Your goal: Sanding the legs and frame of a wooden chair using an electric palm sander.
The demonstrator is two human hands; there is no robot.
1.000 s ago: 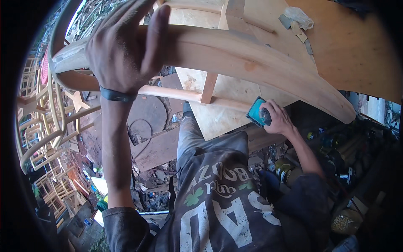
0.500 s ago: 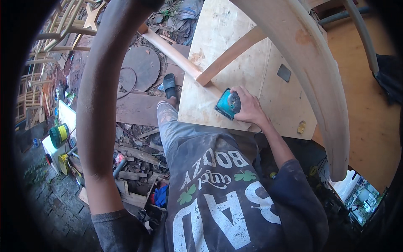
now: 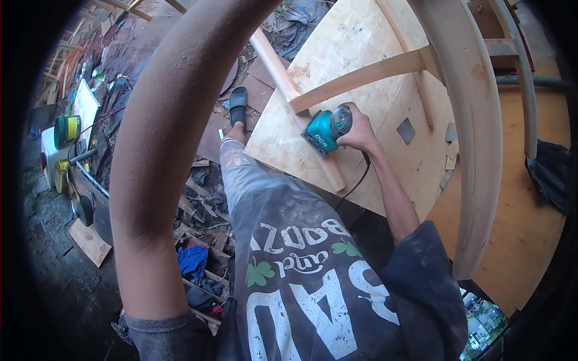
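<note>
The left forearm (image 3: 162,156) rises through the frame's left to the top edge; its hand is out of view. At centre the right hand (image 3: 359,131) wraps its grip around a teal sander (image 3: 325,130), which rests on a pale rail (image 3: 301,114) over the plywood desk (image 3: 361,48). A curved wooden frame (image 3: 481,138) arcs down the right. Far left on the floor lie green and yellow discs (image 3: 66,129) beside a white board (image 3: 84,108).

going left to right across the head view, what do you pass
green disc stack → raised left forearm → black sandal → teal palm sander → right hand gripping it → grey sandpaper square → curved wooden chair rail → black cloth
</note>
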